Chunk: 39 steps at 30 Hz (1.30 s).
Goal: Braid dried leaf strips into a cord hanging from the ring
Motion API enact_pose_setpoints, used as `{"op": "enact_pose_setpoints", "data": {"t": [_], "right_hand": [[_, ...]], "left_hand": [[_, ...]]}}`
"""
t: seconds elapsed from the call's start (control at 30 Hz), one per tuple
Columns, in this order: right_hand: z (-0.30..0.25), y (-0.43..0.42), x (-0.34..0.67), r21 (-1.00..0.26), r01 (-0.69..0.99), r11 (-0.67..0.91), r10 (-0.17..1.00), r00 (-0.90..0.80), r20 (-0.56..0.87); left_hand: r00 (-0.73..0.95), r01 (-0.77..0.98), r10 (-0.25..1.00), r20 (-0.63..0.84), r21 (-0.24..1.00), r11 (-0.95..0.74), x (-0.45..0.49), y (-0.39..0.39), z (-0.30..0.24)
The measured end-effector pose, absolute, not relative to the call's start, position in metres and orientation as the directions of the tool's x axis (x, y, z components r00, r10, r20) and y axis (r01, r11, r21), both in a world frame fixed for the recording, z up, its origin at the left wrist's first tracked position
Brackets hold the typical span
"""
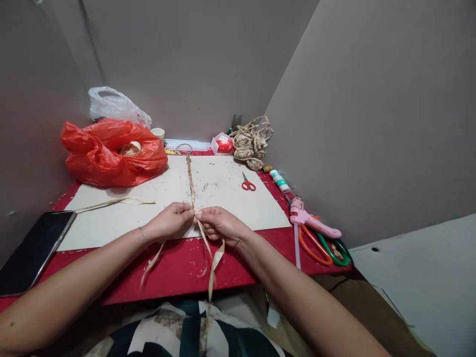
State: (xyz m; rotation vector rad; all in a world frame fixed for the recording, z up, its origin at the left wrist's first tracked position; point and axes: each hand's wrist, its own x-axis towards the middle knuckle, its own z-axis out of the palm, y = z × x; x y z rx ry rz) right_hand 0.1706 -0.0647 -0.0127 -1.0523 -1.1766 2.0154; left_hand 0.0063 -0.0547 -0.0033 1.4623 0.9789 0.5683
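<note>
A narrow straw-coloured braid [191,181] runs from a thin ring [184,148] at the back of the white board down to my hands. My left hand [173,219] pinches the braid's near end from the left. Close against it, my right hand [219,223] is closed on the same end from the right, fingertips almost touching. Loose flat raffia strands [216,267] hang below both hands over the red cloth. Another loose strand [115,202] lies on the board to the left of my hands. What lies inside the fingertips is partly hidden.
A white board [230,213] covers much of the red cloth [163,277]. Small red-handled scissors [249,183], a pink glue gun [312,219] and rope bundles [249,144] are on the right. On the left are a red plastic bag [111,153] and a phone [33,248].
</note>
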Motion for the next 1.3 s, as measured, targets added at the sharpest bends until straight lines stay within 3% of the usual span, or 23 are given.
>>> {"op": "enact_pose_setpoints", "data": {"t": [0.1,0.17,0.27,0.4,0.53,0.73,0.8,0.97,1.1,1.2,1.3], "right_hand": [[-0.014,-0.062,0.176,-0.965,0.162,-0.207,0.838,-0.480,-0.260],[-0.012,-0.062,0.176,-0.928,0.372,0.014,0.884,-0.439,-0.163],[-0.007,-0.066,0.172,-0.713,0.643,0.282,0.914,-0.406,-0.005],[-0.001,-0.073,0.169,-0.430,0.829,0.358,0.923,-0.383,0.030],[0.004,-0.077,0.174,-0.380,0.858,0.344,0.928,-0.372,0.000],[0.011,-0.085,0.174,-0.617,0.725,0.307,0.913,-0.407,-0.024],[0.008,-0.091,0.168,-0.632,0.719,0.289,0.923,-0.385,-0.016],[-0.005,-0.105,0.153,-0.410,0.880,0.242,0.964,-0.266,-0.002],[-0.006,-0.113,0.147,-0.277,0.931,0.237,0.969,-0.248,-0.007],[0.001,-0.124,0.146,-0.242,0.916,0.321,0.941,-0.337,-0.027],[0.013,-0.141,0.154,-0.301,0.836,0.459,0.851,-0.510,-0.121]], "left_hand": [[0.519,0.306,0.836,-0.178,0.952,0.013,0.004,-0.051,-0.001],[0.527,0.323,0.830,-0.186,0.946,0.007,0.004,-0.049,-0.001],[0.535,0.315,0.811,-0.238,0.946,0.069,0.006,-0.050,0.000],[0.508,0.266,0.803,-0.311,0.944,0.197,0.010,-0.053,-0.001],[0.483,0.254,0.831,-0.277,0.952,0.170,0.012,-0.053,-0.006],[0.499,0.181,0.828,-0.257,0.965,0.190,0.012,-0.056,-0.007],[0.521,0.121,0.810,-0.269,0.963,0.242,0.012,-0.058,-0.004],[0.568,0.036,0.747,-0.344,0.918,0.395,0.010,-0.057,-0.004],[0.589,0.001,0.747,-0.310,0.924,0.383,0.010,-0.058,-0.009],[0.562,0.007,0.770,-0.302,0.933,0.361,0.011,-0.059,-0.011],[0.556,0.001,0.771,-0.310,0.928,0.373,0.010,-0.060,-0.010]]}}
